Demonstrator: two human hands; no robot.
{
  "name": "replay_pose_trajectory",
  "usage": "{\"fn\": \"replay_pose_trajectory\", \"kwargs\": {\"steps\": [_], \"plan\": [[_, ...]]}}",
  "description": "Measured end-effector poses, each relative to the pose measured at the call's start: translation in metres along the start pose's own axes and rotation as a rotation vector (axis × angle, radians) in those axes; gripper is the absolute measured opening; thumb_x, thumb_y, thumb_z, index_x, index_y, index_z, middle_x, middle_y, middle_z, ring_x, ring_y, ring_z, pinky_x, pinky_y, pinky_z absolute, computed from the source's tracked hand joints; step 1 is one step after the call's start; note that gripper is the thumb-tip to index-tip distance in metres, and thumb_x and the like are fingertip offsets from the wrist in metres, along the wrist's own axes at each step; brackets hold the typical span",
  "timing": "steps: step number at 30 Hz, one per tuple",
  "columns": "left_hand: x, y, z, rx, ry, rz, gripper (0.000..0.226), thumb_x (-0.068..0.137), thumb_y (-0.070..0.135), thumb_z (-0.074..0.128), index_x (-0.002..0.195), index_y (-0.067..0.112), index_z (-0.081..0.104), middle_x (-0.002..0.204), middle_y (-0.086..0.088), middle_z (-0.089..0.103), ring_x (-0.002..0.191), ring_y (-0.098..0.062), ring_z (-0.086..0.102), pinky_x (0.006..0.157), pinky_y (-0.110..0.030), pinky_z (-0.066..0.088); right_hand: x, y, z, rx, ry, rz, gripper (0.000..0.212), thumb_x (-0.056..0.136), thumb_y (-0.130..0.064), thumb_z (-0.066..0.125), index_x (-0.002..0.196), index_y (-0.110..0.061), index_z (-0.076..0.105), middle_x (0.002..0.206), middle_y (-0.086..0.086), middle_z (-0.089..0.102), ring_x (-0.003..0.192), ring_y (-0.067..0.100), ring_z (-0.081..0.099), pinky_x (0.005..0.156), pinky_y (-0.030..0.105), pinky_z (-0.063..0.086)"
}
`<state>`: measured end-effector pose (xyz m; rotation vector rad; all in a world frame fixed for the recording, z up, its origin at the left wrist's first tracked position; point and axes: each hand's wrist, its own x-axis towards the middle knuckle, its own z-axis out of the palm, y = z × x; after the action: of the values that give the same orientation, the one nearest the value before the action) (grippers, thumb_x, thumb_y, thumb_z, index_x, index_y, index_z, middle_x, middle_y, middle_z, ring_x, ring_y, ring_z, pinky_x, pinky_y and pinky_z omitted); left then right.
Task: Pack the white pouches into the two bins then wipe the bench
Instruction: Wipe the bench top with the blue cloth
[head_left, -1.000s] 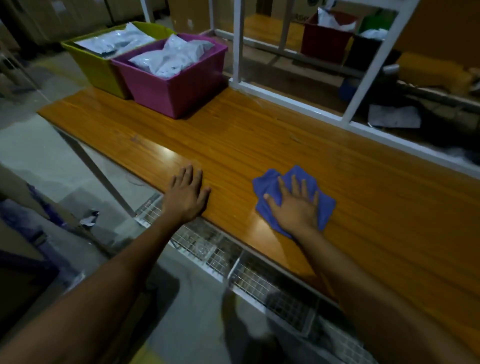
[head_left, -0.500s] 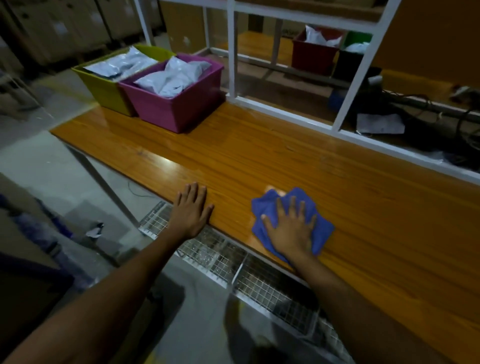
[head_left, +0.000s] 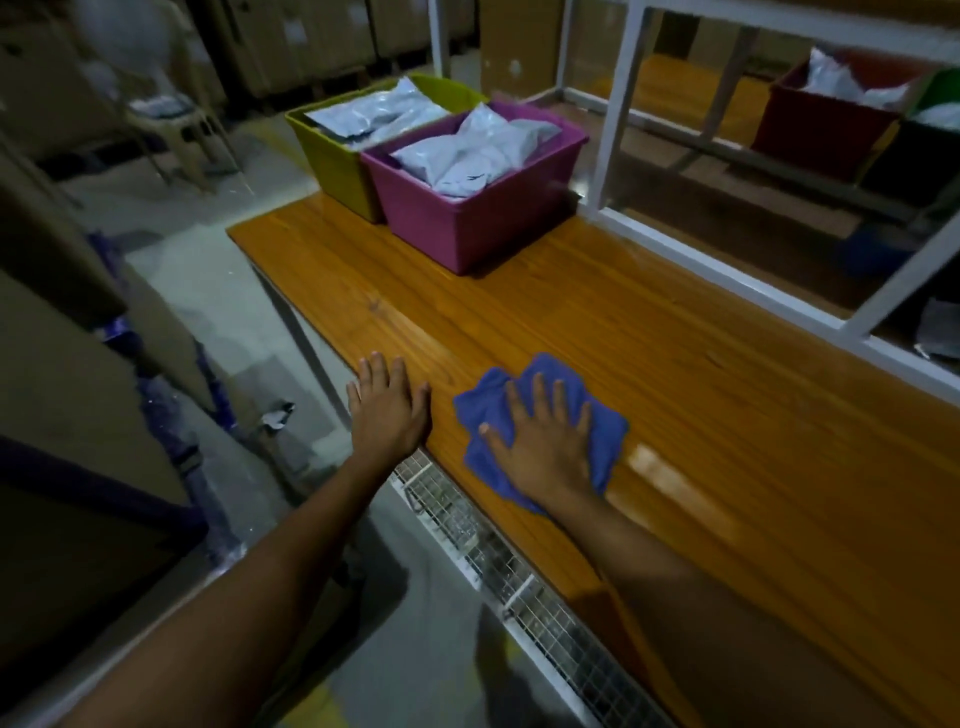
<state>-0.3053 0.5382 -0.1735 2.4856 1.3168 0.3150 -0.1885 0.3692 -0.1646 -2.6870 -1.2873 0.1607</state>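
Cloth was partly hidden beneath the right hand, spread flat upon it. Left hand lay spread on the wooden surface edge. White pouches filled the purple bin and green bin at its far end; the dim room behind was blurred.

1. Two arms of one person are in view, each seen from below the elbow down to the fingertips.
2. The left forearm is bare along all its visible length, slim, and narrows toward the wrist.
3. The left hand is bare; four fingers and a thumb show.
4. The right forearm is likewise bare and looks broader, being nearer the camera.
5. The right hand is bare, with all five digits showing.
6. The light is dim and the picture soft, so nails and finer marks cannot be made out.
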Motion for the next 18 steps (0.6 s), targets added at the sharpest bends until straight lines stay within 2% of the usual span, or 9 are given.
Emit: {"fn": "replay_pose_trajectory", "kwargs": {"steps": [3,5,7,10,11,12,15,17,18], "plan": [[0.017,-0.009,-0.001,-0.006,0.044,-0.046,0.065,0.1,0.049,0.03,0.151,0.009,0.023,0.161,-0.015,0.012,0.149,-0.031,0.004,0.118,-0.053,0.006,0.014,-0.016,0.005,-0.017,-0.064,-0.367,0.078,0.086,-0.076,0.018,0.152,-0.037,0.008,0.163,0.002,0.002,0.149,0.025,-0.004,0.116,0.059,-0.001],[0.032,-0.021,-0.003,0.007,0.064,-0.066,0.065,0.1,0.049,0.03,0.151,0.009,0.023,0.161,-0.014,0.013,0.149,-0.03,0.004,0.118,-0.052,0.004,0.044,-0.004,0.004,-0.017,-0.092,-0.523,0.08,0.082,-0.079,0.018,0.151,-0.041,0.013,0.163,-0.003,0.005,0.149,0.019,-0.003,0.117,0.056,0.002],[0.043,-0.034,-0.005,0.012,0.05,-0.079,0.067,0.1,0.052,0.029,0.152,0.011,0.019,0.162,-0.012,0.008,0.149,-0.027,0.001,0.118,-0.05,0.002,0.077,0.007,0.0,-0.021,-0.086,-0.475,0.08,0.08,-0.081,0.016,0.151,-0.042,0.015,0.163,-0.004,0.008,0.149,0.018,0.001,0.118,0.054,0.003],[0.06,-0.052,-0.007,-0.012,0.025,-0.093,0.071,0.1,0.054,0.026,0.154,0.011,0.011,0.162,-0.01,-0.001,0.149,-0.024,-0.005,0.121,-0.047,0.005,0.11,-0.012,0.004,-0.007,-0.008,-0.152,0.076,0.086,-0.075,0.022,0.151,-0.036,0.017,0.162,0.003,0.01,0.149,0.025,0.005,0.116,0.056,0.004],[0.065,-0.057,-0.008,-0.025,0.015,-0.096,0.072,0.1,0.054,0.026,0.154,0.01,0.008,0.162,-0.01,-0.004,0.149,-0.023,-0.007,0.121,-0.045,0.005,0.113,-0.027,0.006,-0.002,0.001,-0.124,0.076,0.087,-0.073,0.022,0.152,-0.034,0.016,0.162,0.006,0.009,0.149,0.028,0.004,0.115,0.058,0.003],[0.071,-0.061,-0.009,-0.038,0.011,-0.098,0.073,0.1,0.054,0.027,0.154,0.008,0.006,0.162,-0.011,-0.006,0.149,-0.023,-0.008,0.121,-0.044,0.005,0.114,-0.04,0.009,-0.003,0.001,-0.167,0.076,0.088,-0.072,0.02,0.152,-0.032,0.015,0.162,0.007,0.008,0.149,0.029,0.003,0.114,0.059,0.001],[0.092,-0.071,-0.012,-0.07,0.011,-0.116,0.074,0.1,0.051,0.027,0.153,0.005,0.005,0.162,-0.012,-0.007,0.149,-0.022,-0.009,0.121,-0.041,0.005,0.118,-0.051,0.013,-0.048,-0.043,-0.457,0.08,0.083,-0.074,0.011,0.153,-0.035,0.009,0.163,0.002,0.003,0.149,0.024,-0.003,0.116,0.055,-0.002],[0.108,-0.078,-0.015,-0.069,0.003,-0.134,0.075,0.1,0.053,0.026,0.153,0.004,0.004,0.161,-0.012,-0.008,0.149,-0.023,-0.009,0.121,-0.041,0.004,0.133,-0.048,0.011,-0.046,-0.058,-0.53,0.08,0.081,-0.077,0.011,0.152,-0.039,0.011,0.163,-0.003,0.005,0.149,0.018,-0.002,0.118,0.051,-0.001],[0.118,-0.083,-0.017,-0.07,-0.001,-0.141,0.077,0.099,0.054,0.026,0.153,0.004,0.003,0.161,-0.012,-0.008,0.149,-0.023,-0.01,0.121,-0.041,0.004,0.141,-0.05,0.011,-0.021,-0.039,-0.509,0.079,0.081,-0.077,0.013,0.151,-0.04,0.014,0.163,-0.003,0.009,0.149,0.018,0.0,0.118,0.051,0.001]]}}
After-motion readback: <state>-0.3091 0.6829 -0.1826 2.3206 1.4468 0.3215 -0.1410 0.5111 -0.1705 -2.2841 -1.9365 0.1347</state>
